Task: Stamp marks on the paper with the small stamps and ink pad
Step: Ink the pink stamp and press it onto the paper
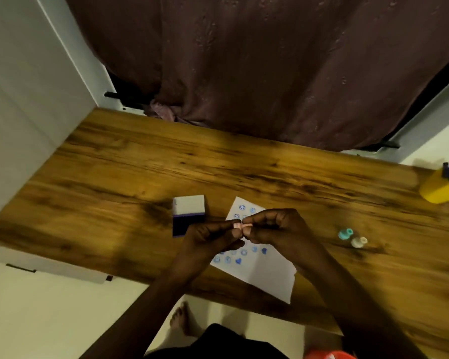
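Observation:
A small pink stamp (238, 225) is pinched between the fingertips of my left hand (210, 238) and my right hand (272, 228), held just above the white paper (267, 270). The paper lies on the wooden table (140, 182) and carries several blue stamped marks, partly hidden under my hands. The ink pad (188, 215) stands open to the left of my hands, its white lid raised and the dark blue pad below. A teal stamp (345, 233) and a whitish stamp (359, 242) lie on the table to the right.
A yellow holder (439, 189) with blue pens stands at the table's far right edge. A dark maroon curtain (270, 68) hangs behind the table. A white cabinet (24, 99) borders the left side. A bare foot (180, 318) and something red (327, 354) are below the near edge.

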### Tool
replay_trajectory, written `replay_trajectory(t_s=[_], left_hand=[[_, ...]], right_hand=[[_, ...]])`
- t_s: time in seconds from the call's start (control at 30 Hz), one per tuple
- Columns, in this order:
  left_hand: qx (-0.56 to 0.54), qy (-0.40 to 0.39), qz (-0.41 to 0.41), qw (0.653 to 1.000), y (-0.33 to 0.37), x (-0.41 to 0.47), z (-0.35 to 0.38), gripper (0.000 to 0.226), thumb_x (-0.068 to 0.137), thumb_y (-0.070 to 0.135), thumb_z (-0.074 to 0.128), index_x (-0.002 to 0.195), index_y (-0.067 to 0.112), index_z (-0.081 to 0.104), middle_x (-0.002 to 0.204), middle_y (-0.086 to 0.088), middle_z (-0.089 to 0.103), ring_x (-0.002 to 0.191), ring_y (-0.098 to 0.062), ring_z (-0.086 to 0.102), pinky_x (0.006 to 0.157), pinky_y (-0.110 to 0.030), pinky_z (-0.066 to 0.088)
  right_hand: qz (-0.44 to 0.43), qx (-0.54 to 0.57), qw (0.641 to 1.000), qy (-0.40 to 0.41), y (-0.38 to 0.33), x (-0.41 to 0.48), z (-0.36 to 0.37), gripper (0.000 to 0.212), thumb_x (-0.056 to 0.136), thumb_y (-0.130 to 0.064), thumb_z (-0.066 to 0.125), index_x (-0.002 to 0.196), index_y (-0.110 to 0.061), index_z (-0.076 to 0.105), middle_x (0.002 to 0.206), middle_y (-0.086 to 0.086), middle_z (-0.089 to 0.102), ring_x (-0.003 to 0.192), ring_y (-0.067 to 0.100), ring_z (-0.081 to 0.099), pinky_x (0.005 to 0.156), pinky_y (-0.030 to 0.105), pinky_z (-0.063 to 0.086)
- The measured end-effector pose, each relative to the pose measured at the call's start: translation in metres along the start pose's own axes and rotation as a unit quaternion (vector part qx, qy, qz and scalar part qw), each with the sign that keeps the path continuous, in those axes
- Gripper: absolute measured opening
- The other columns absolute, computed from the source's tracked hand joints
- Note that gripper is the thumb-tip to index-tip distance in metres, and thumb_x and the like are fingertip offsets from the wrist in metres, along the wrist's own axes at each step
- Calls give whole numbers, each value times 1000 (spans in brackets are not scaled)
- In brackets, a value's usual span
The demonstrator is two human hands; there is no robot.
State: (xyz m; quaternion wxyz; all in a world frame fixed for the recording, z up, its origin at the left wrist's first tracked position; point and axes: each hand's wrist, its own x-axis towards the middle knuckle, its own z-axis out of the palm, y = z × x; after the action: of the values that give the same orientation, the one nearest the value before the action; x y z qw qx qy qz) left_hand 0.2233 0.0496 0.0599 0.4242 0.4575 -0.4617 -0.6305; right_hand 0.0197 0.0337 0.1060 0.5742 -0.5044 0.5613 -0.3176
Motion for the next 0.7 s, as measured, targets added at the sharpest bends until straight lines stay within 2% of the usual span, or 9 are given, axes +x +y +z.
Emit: replay_trajectory(t_s=[0.07, 0.23, 0.33, 0.4, 0.53, 0.7], left_hand=[[-11, -2, 6, 1000, 0, 0, -12, 33, 91, 27, 74, 121, 14, 76, 118, -11, 79, 107, -33, 76, 94, -51, 61], [-52, -4, 14, 999, -3, -8, -39, 32, 95, 22, 71, 123, 8, 74, 124, -15, 75, 114, -37, 72, 96, -55, 58], [-96, 11, 14, 995, -2, -15, -54, 36, 92, 26, 75, 122, 7, 74, 124, -16, 75, 115, -35, 72, 93, -45, 61], [-120, 16, 5, 993, -2, -18, -63, 34, 93, 21, 72, 123, 4, 73, 125, -17, 74, 116, -35, 71, 92, -38, 60], [-164, 27, -23, 986, -7, -23, -82, 31, 95, 14, 66, 123, 1, 72, 125, -20, 74, 113, -34, 71, 92, -37, 61], [-188, 61, -43, 979, -11, -28, -109, 29, 97, 14, 66, 123, 2, 72, 127, -17, 74, 114, -31, 72, 93, -35, 61]], right_hand=[[-10, 0, 1000, -16, -2, 7, 7, 18, 82, -15, 85, 97, -24, 84, 93, -2, 83, 86, 14, 80, 69, 18, 60], [-30, -32, 997, -57, -6, 25, 29, 21, 82, -12, 84, 101, -22, 83, 93, -5, 83, 87, 10, 79, 69, 15, 59], [-40, -51, 994, -91, -10, 36, 44, 22, 84, -8, 82, 101, -21, 83, 91, -8, 83, 88, 6, 79, 70, 13, 57], [-46, -68, 991, -105, -10, 43, 53, 22, 84, -9, 82, 104, -19, 82, 92, -9, 83, 91, 4, 78, 72, 13, 57], [-65, -111, 985, -117, -11, 58, 67, 28, 82, -13, 84, 109, -14, 82, 100, -6, 83, 99, 6, 77, 81, 18, 60], [-79, -152, 979, -111, -13, 74, 76, 38, 72, -41, 84, 103, -20, 83, 100, -8, 82, 99, 4, 76, 85, 22, 62]])
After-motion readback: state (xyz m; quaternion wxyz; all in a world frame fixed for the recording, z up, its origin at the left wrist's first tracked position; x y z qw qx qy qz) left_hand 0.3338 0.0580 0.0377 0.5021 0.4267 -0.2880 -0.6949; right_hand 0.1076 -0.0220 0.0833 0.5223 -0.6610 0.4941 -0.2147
